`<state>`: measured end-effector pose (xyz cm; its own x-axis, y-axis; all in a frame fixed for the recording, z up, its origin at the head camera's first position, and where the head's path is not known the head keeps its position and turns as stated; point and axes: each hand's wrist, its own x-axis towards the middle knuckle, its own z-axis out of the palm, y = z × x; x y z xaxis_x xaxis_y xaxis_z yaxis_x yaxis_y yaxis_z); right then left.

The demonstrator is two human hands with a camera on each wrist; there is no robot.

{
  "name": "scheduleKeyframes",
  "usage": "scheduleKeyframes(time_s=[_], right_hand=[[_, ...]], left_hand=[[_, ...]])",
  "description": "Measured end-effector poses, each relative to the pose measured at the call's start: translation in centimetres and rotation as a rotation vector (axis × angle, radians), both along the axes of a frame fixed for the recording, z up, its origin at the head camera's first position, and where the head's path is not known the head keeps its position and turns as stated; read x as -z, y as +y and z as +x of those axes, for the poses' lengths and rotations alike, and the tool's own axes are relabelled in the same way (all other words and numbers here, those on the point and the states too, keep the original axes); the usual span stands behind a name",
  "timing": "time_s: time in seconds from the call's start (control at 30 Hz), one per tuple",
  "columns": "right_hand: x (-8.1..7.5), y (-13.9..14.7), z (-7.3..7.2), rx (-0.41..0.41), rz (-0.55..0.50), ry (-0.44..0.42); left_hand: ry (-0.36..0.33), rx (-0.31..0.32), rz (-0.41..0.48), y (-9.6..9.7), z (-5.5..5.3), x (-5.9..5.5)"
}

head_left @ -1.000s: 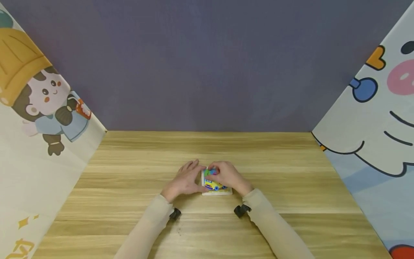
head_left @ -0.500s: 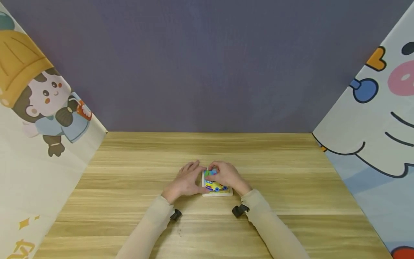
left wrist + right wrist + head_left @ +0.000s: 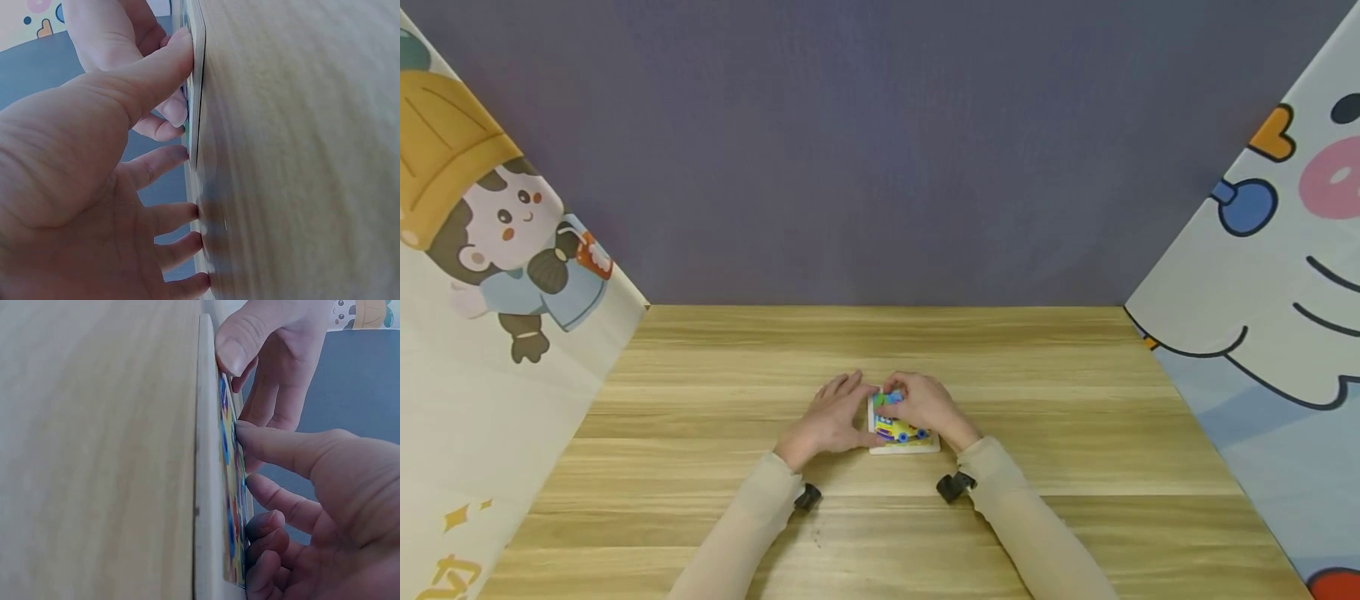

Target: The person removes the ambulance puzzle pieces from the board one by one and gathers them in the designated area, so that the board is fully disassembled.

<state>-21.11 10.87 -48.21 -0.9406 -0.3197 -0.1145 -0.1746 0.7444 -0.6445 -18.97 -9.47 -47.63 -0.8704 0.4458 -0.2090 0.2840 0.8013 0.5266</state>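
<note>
A small puzzle board point(image 3: 904, 448) with a pale border lies flat on the table, showing a yellow vehicle with blue wheels. My left hand point(image 3: 830, 417) spans its left side, thumb on the near-left border and index fingertip at the far-left corner. In the left wrist view its other fingers point(image 3: 175, 250) are spread and rest on the tabletop. My right hand point(image 3: 928, 410) is over the board's far right part, thumb and curled index finger either side of a green-and-blue puzzle piece point(image 3: 885, 399). In the right wrist view that thumb point(image 3: 275, 447) touches the puzzle face; the hand covers part of the picture.
The wooden table point(image 3: 760, 346) surrounds the board and meets a dark grey-blue back panel point(image 3: 880, 167). Cartoon-printed panels stand at the left point(image 3: 482, 400) and right point(image 3: 1247, 333). Both wrists carry small black cameras point(image 3: 956, 486).
The right wrist has shifted very slightly to the left. Both hands otherwise keep their places on the puzzle board.
</note>
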Motion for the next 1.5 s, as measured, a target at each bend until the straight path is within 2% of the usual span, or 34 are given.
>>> scheduleKeyframes(time_s=[0.17, 0.3, 0.47, 0.77, 1.17, 1.5], right_hand=[[-0.2, -0.3, 0.2, 0.024, -0.010, -0.027], [-0.1, -0.5, 0.3, 0.033, -0.006, -0.014], [0.1, -0.3, 0.3, 0.019, -0.012, 0.001], [0.3, 0.4, 0.5, -0.012, -0.085, -0.014], [1.1, 0.3, 0.6, 0.054, -0.124, 0.086], [1.4, 0.5, 0.7, 0.080, -0.199, 0.059]], left_hand=[[0.002, 0.002, -0.009, -0.1, 0.0, 0.0], [0.007, 0.002, -0.019, -0.1, -0.1, 0.1], [0.009, 0.005, -0.023, -0.2, -0.1, 0.2], [0.014, -0.006, -0.014, -0.2, 0.0, 0.0], [0.010, -0.003, 0.019, -0.1, 0.1, 0.1], [-0.004, -0.005, 0.038, -0.3, 0.4, -0.1]])
